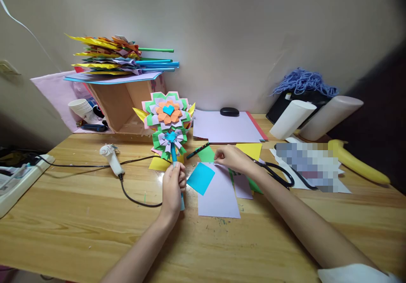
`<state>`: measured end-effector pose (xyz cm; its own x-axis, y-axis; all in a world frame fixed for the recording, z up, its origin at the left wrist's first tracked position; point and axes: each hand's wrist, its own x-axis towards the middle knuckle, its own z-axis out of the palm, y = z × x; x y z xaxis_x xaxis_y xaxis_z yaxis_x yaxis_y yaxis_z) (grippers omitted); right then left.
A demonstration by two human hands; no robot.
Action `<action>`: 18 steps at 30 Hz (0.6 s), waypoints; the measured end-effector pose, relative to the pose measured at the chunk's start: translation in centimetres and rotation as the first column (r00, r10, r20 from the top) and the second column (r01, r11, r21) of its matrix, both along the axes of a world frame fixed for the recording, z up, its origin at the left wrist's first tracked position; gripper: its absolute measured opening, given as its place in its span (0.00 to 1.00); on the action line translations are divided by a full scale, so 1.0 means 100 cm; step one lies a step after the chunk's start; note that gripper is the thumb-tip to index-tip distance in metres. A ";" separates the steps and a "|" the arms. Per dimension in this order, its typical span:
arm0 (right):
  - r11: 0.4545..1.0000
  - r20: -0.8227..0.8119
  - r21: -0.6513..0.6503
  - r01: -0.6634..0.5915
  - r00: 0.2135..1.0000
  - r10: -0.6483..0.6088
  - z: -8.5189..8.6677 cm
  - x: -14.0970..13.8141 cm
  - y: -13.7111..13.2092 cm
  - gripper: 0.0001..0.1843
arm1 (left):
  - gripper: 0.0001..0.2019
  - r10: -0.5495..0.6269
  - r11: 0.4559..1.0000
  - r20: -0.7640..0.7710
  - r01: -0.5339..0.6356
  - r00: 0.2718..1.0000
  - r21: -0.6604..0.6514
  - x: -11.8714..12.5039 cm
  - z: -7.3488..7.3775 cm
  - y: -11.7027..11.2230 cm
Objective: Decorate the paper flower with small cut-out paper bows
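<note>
My left hand (173, 188) is wrapped round the blue stick of a folded paper flower (168, 116). The flower stands upright, with layers of pink, green, lilac and orange around a blue heart. Over the top edge of a lilac paper sheet (217, 202), the fingers of my right hand (233, 158) are pinched together. What lies between them, if anything, is too small to make out. A blue paper square (201, 179) rests on the sheet between my hands. Close by are a green paper piece (207, 154) and a dark pen (197, 150).
Black-handled scissors (279, 174) lie beyond my right forearm. To the left, a white glue gun (111, 159) trails its black cord. Finished paper flowers (108, 54) are stacked on a cardboard box (133, 105). White rolls (293, 119) and a banana-shaped yellow object (358, 162) stand right.
</note>
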<state>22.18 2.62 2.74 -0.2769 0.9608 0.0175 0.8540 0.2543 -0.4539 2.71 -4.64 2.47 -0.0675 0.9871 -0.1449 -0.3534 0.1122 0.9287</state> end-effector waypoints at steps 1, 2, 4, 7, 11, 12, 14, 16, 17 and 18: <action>1.000 0.002 0.002 -0.002 1.000 0.002 -0.003 -0.001 0.000 0.03 | 0.17 -0.004 1.000 -0.004 0.004 1.000 0.001 0.000 -0.001 0.000; 1.000 0.001 0.002 -0.006 1.000 0.006 -0.005 -0.002 0.000 0.03 | 0.17 -0.008 1.000 -0.009 0.008 1.000 0.002 0.000 -0.001 -0.001; 1.000 -0.005 -0.007 -0.012 1.000 0.012 -0.008 -0.004 0.001 0.04 | 0.16 -0.015 1.000 -0.018 0.015 1.000 0.003 0.000 -0.002 -0.001; 0.999 -0.013 -0.042 -0.024 1.000 0.023 -0.012 -0.004 0.003 0.06 | 0.17 -0.012 1.000 -0.023 0.012 1.000 -0.001 0.000 -0.001 -0.001; 0.998 -0.021 -0.059 -0.033 0.999 0.032 -0.015 -0.003 0.005 0.05 | 0.17 -0.009 1.000 -0.013 0.008 1.000 -0.018 0.001 0.001 -0.002; 0.998 -0.025 -0.059 -0.035 0.999 0.033 -0.016 -0.003 0.005 0.05 | 0.17 -0.010 1.000 -0.008 0.010 1.000 -0.020 0.002 0.001 -0.002; 0.998 -0.035 -0.054 -0.041 0.999 0.039 -0.018 -0.004 0.006 0.05 | 0.17 -0.012 1.000 -0.004 0.012 1.000 -0.021 0.001 0.001 -0.002; 0.998 -0.045 -0.041 -0.043 0.998 0.041 -0.019 -0.005 0.006 0.04 | 0.17 -0.017 1.000 -0.003 0.017 1.000 -0.016 0.001 -0.001 -0.002; 0.999 -0.052 -0.030 -0.042 0.998 0.041 -0.019 -0.006 0.006 0.04 | 0.17 -0.022 1.000 -0.002 0.022 1.000 -0.014 0.000 -0.001 -0.002; 0.999 -0.062 -0.017 -0.039 0.997 0.038 -0.020 -0.007 0.006 0.04 | 0.17 -0.026 1.000 -0.001 0.026 1.000 -0.013 0.000 -0.002 -0.002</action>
